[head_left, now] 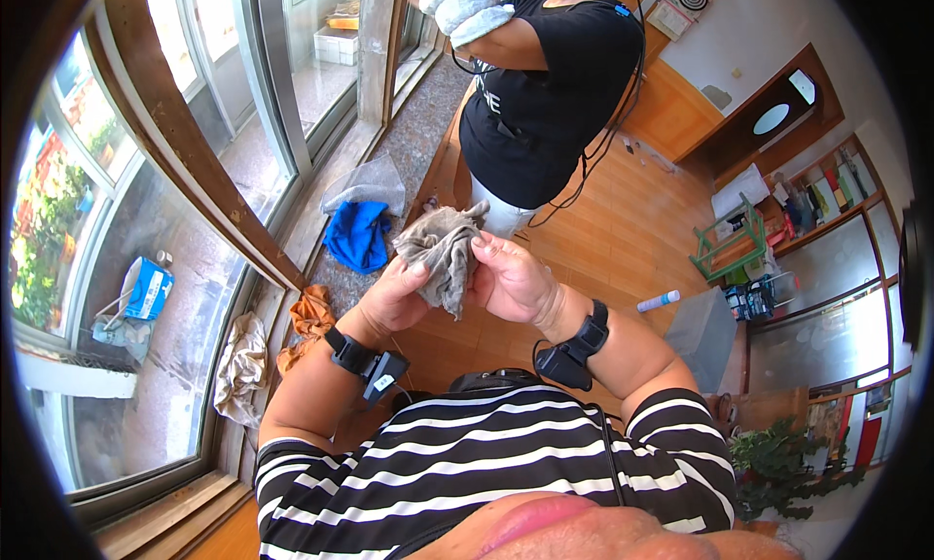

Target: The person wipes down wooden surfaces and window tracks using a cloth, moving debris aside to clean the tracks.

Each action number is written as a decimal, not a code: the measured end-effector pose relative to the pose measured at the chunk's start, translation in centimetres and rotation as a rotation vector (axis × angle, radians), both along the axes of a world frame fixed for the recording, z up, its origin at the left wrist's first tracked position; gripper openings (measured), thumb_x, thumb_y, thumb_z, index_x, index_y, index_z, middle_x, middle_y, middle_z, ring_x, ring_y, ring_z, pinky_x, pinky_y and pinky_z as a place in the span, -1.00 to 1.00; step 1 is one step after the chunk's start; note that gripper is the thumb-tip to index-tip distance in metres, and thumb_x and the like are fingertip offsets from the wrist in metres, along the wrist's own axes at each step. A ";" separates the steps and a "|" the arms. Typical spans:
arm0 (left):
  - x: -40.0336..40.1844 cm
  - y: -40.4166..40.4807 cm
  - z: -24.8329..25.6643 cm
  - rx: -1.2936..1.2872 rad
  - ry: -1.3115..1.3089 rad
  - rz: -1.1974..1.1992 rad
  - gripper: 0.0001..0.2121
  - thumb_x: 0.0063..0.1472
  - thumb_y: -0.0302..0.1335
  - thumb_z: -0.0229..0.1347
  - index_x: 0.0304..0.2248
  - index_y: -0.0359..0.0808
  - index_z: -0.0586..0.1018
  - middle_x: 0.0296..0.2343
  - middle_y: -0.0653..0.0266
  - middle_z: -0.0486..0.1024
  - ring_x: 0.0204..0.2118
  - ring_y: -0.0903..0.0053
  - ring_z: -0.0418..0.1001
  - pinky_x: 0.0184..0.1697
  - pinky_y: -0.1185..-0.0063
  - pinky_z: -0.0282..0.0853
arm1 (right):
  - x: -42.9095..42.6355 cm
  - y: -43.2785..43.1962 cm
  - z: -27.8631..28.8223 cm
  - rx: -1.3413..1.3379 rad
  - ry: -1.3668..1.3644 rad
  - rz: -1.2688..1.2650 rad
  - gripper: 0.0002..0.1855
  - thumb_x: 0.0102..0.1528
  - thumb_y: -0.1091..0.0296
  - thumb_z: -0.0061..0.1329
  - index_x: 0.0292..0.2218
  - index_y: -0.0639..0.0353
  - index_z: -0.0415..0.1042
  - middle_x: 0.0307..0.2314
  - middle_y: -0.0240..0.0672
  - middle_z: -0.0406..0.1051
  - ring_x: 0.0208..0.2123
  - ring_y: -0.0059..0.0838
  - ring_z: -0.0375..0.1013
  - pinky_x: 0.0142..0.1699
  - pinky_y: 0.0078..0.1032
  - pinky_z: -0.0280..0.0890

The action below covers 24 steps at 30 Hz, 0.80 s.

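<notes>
A crumpled grey-brown cloth rag [441, 257] is held up in front of my chest, between both hands. My left hand [396, 295] grips its lower left side, thumb on top. My right hand [514, 279] pinches the right side between thumb and fingers. The fingers behind the cloth are partly hidden. Just left of the rag, a bright blue cloth [357, 237] lies on the speckled stone windowsill [427, 115], against a pale mesh cloth [368, 183]. Near my left wrist lies an orange-brown cloth [310, 315], and a cream cloth [242, 370] rests by the window frame.
Another person in a black T-shirt [554, 100] stands ahead beside the sill, with cables [609, 133] hanging down their back. Sliding glass windows [211, 107] line the left. On the right are a grey box [702, 334], a green stool [730, 242] and a leafy plant [781, 458].
</notes>
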<state>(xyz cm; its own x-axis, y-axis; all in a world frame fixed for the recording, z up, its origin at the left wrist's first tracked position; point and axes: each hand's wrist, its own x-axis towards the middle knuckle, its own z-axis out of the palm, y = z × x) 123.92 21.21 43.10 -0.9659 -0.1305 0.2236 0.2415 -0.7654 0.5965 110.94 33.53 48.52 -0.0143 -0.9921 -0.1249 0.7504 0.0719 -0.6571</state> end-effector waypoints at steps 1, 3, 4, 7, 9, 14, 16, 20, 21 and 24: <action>0.0 0.1 -0.8 -0.054 -0.022 0.046 -0.21 -0.01 -0.12 0.22 0.12 -0.31 0.15 -0.02 0.21 0.32 0.01 0.43 0.32 0.02 0.43 0.29 | 0.3 0.1 0.0 0.063 -0.040 0.006 -0.75 0.25 0.26 -0.30 -0.10 0.10 0.29 -0.17 -0.33 0.37 -0.14 -0.39 0.39 0.01 -0.33 0.29; 0.5 0.7 -0.6 -0.143 -0.050 0.115 -0.30 -0.01 -0.30 0.26 0.08 -0.36 0.22 -0.06 0.24 0.36 -0.02 0.52 0.34 0.05 0.54 0.24 | 0.2 0.9 -1.1 0.051 -0.070 0.042 -0.74 0.23 0.30 -0.26 -0.06 0.10 0.26 -0.14 -0.35 0.34 -0.12 -0.40 0.38 0.02 -0.32 0.27; 0.5 0.8 -0.8 -0.309 -0.077 0.206 -0.36 0.03 -0.36 0.22 0.07 -0.37 0.24 -0.08 0.26 0.38 -0.05 0.55 0.35 0.03 0.56 0.25 | 0.2 1.4 -1.3 0.065 0.072 0.041 -0.73 0.22 0.33 -0.23 -0.05 0.10 0.26 -0.15 -0.37 0.34 -0.12 -0.42 0.37 0.01 -0.32 0.28; 1.1 1.1 -0.9 -0.536 -0.144 0.362 -0.51 0.09 -0.49 0.16 0.01 -0.39 0.32 -0.16 0.28 0.43 -0.12 0.60 0.38 -0.02 0.60 0.28 | -0.6 2.9 -0.6 0.186 0.450 0.031 -0.69 0.18 0.36 -0.14 -0.03 0.13 0.26 -0.19 -0.38 0.36 -0.13 -0.51 0.36 -0.07 -0.41 0.35; 1.9 1.1 -0.7 -0.599 -0.178 0.429 -0.60 0.11 -0.55 0.13 -0.04 -0.39 0.37 -0.21 0.29 0.47 -0.17 0.63 0.39 -0.06 0.62 0.30 | -1.4 3.6 -0.9 0.323 0.728 -0.081 -0.66 0.16 0.32 -0.09 -0.04 0.12 0.26 -0.20 -0.33 0.36 -0.14 -0.52 0.36 -0.08 -0.43 0.35; 3.3 2.4 0.3 -0.789 -0.209 0.253 -0.64 0.04 -0.52 0.20 -0.15 -0.36 0.43 -0.31 0.30 0.49 -0.26 0.62 0.43 -0.16 0.59 0.36 | 0.6 3.6 -0.8 0.049 0.610 0.085 0.12 -0.09 -0.01 0.19 0.24 0.08 -0.30 0.04 -0.09 0.16 0.05 -0.43 0.18 -0.01 -0.47 0.27; 3.4 3.4 -0.1 -0.991 -0.218 0.302 -0.62 0.00 -0.54 0.22 -0.16 -0.34 0.43 -0.30 0.31 0.48 -0.24 0.61 0.42 -0.15 0.58 0.35 | 1.4 3.1 -1.8 -0.040 0.881 0.168 -0.06 0.00 0.21 0.14 0.22 0.13 -0.18 -0.02 -0.19 0.23 -0.01 -0.48 0.23 0.06 -0.51 0.19; 5.2 2.5 -0.4 -0.993 -0.154 0.167 -0.55 0.01 -0.59 0.19 -0.06 -0.33 0.37 -0.23 0.30 0.46 -0.20 0.57 0.41 -0.13 0.56 0.35 | 2.3 3.8 -2.8 -0.002 1.096 0.127 -0.28 0.04 0.46 0.00 0.17 0.21 -0.02 -0.08 -0.19 0.33 -0.05 -0.46 0.31 0.09 -0.52 0.16; 5.9 2.4 -0.3 -0.823 -0.167 0.088 -0.52 0.04 -0.59 0.15 -0.01 -0.32 0.33 -0.20 0.29 0.45 -0.20 0.57 0.41 -0.14 0.57 0.35 | 2.2 4.2 -3.5 -0.029 1.089 0.118 -0.31 0.06 0.47 -0.03 0.17 0.20 -0.01 -0.09 -0.20 0.34 -0.06 -0.45 0.32 0.08 -0.52 0.17; 7.0 1.3 -1.2 -0.681 -0.268 -0.082 -0.48 0.11 -0.59 0.09 0.08 -0.32 0.25 -0.16 0.27 0.43 -0.18 0.59 0.41 -0.15 0.60 0.35 | 1.8 7.1 -3.9 0.024 1.172 -0.035 -0.56 0.10 0.51 -0.10 0.03 0.24 0.23 -0.19 -0.27 0.41 -0.15 -0.51 0.37 0.01 -0.53 0.23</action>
<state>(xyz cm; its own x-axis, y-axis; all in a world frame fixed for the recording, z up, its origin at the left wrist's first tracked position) 130.92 22.49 41.88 -0.9995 0.0285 -0.0157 -0.0214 -0.2132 0.9768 112.78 40.62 44.63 -0.1603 -0.9864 -0.0356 -0.3109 0.0847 -0.9466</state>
